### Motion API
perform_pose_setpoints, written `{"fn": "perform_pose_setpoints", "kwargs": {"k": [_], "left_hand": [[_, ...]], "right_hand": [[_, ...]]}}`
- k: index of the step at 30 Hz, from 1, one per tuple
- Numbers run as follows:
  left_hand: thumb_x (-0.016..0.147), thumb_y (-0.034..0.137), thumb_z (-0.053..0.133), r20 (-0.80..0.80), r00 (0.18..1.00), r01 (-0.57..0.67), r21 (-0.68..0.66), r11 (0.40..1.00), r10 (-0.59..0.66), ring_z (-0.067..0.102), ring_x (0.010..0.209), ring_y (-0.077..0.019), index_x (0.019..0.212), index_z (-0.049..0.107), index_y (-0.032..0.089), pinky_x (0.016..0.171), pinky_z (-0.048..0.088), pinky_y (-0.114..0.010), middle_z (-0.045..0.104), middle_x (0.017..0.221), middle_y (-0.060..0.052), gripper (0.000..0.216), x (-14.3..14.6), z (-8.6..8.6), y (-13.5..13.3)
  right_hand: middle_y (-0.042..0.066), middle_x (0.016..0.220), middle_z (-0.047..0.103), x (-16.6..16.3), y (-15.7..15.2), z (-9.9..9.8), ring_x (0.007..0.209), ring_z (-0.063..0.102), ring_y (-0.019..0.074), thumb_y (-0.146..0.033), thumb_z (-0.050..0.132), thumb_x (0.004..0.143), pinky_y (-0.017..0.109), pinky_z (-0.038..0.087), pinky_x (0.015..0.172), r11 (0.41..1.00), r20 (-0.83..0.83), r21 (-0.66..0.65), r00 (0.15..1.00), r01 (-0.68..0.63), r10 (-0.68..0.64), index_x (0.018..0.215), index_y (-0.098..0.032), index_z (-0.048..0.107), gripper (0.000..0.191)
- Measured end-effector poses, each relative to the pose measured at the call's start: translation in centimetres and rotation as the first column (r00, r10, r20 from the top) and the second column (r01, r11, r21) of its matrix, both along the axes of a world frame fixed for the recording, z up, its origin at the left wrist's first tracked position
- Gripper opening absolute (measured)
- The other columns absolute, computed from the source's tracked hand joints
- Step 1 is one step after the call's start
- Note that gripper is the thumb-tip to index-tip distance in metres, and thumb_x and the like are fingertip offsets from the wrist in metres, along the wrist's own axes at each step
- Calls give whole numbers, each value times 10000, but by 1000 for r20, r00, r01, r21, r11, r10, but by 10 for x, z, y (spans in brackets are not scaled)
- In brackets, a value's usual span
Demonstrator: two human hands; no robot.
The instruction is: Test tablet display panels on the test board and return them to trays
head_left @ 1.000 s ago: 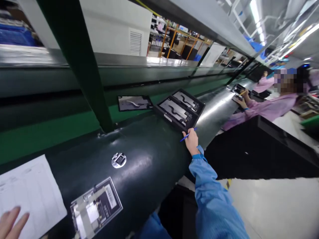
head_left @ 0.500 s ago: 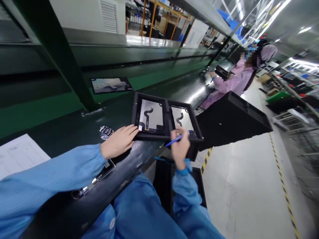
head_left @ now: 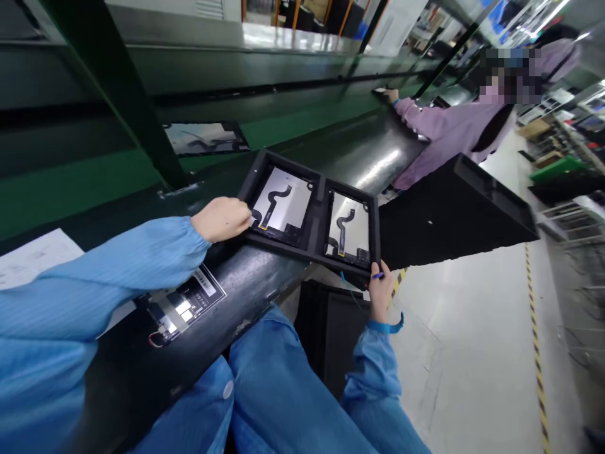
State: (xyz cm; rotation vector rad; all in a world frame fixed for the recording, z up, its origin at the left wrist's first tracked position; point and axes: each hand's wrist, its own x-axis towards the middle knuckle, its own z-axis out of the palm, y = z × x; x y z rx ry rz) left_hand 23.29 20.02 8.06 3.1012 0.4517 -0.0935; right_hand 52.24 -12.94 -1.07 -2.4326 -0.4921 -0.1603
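Note:
A black two-pocket tray (head_left: 317, 217) lies tilted at the edge of the dark bench. Each pocket holds a display panel, the left panel (head_left: 295, 202) and the right panel (head_left: 352, 217), silvery-backed with a dark curved flex cable. My left hand (head_left: 222, 219) is closed on the tray's left edge. At the lower right corner, the fingers of my right hand (head_left: 380, 295) grip the tray, with a blue pen (head_left: 378, 275) also held in them. A blue wrist strap (head_left: 385, 326) circles my right wrist. Near my left forearm lies an opened device with a barcode label (head_left: 205, 284).
Another panel (head_left: 205, 137) lies on the green belt (head_left: 283, 135) behind the bench. Paper sheets (head_left: 40, 255) lie at the left. A tall black stack of trays (head_left: 439, 214) stands at the right, and more black trays (head_left: 331, 334) are below. A person in pink (head_left: 454, 123) sits further along.
My right hand has moved from over the right panel to the tray's lower right corner. My left hand has closed on the left edge. The tray's left end has shifted and tilted.

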Motion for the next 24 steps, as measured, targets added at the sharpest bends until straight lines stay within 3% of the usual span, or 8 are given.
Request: {"fn": "perform_pose_setpoints", "kwargs": {"k": [3, 7, 10, 14, 17, 20, 24], "left_hand": [[1003, 97, 418, 5, 998, -69, -26, 997, 69, 659, 1008, -278, 1006, 669, 71, 830, 510, -347, 689, 1070, -149, 253, 13, 5, 5], [1026, 117, 464, -4, 976, -220, -39, 975, 220, 657, 1033, -278, 1129, 623, 20, 906, 534, -408, 682, 1056, -168, 214, 32, 5, -4], [1047, 193, 518, -6, 945, -327, -77, 942, 327, 659, 1065, -279, 1155, 623, 49, 953, 540, -454, 674, 1096, -158, 208, 43, 6, -14], [1060, 252, 523, -15, 916, -393, -225, 892, 400, 675, 1026, -269, 1137, 631, 79, 980, 535, -484, 686, 1040, -122, 218, 51, 12, -18], [1042, 301, 575, -15, 869, -466, -359, 809, 494, 674, 1008, -265, 1096, 638, 88, 942, 556, -473, 677, 1039, -118, 228, 52, 13, -7], [1056, 328, 548, -12, 800, -520, -514, 682, 601, 687, 876, -231, 986, 660, 90, 826, 591, -408, 671, 934, -85, 272, 51, 9, 8], [1058, 231, 530, 66, 747, -417, -728, 544, 661, 694, 754, -174, 955, 670, 76, 662, 576, -274, 681, 838, -40, 233, 62, 14, 13]], "right_hand": [[294, 1187, 710, -37, -14, -8, 1127, 683, 391, -723, 364, 926, 480, 524, 921, 1000, 27, 21, 1000, 4, -4, 1253, -22, 681, 836], [323, 1159, 711, -71, -25, -9, 1103, 697, 424, -779, 387, 899, 501, 528, 906, 999, 25, 51, 1000, -11, 10, 1234, 6, 691, 906], [303, 1125, 730, -79, -28, -6, 1055, 719, 416, -766, 413, 906, 484, 543, 866, 997, 16, 71, 999, -29, 28, 1218, -23, 707, 858], [287, 1142, 732, -78, -27, -2, 1101, 710, 410, -738, 422, 926, 482, 540, 898, 995, 24, 86, 998, -58, 56, 1197, -47, 719, 800], [286, 1173, 724, -77, -26, -3, 1129, 703, 404, -730, 415, 935, 483, 539, 920, 993, 40, 97, 997, -73, 70, 1213, -48, 712, 794], [307, 1192, 708, -75, -24, -6, 1143, 695, 412, -752, 408, 926, 490, 540, 922, 992, 61, 102, 996, -69, 63, 1244, -17, 689, 849], [314, 1144, 718, -63, -21, -10, 1104, 702, 416, -792, 374, 909, 494, 541, 899, 994, 87, 81, 994, -77, 70, 1245, 1, 680, 914]]}}
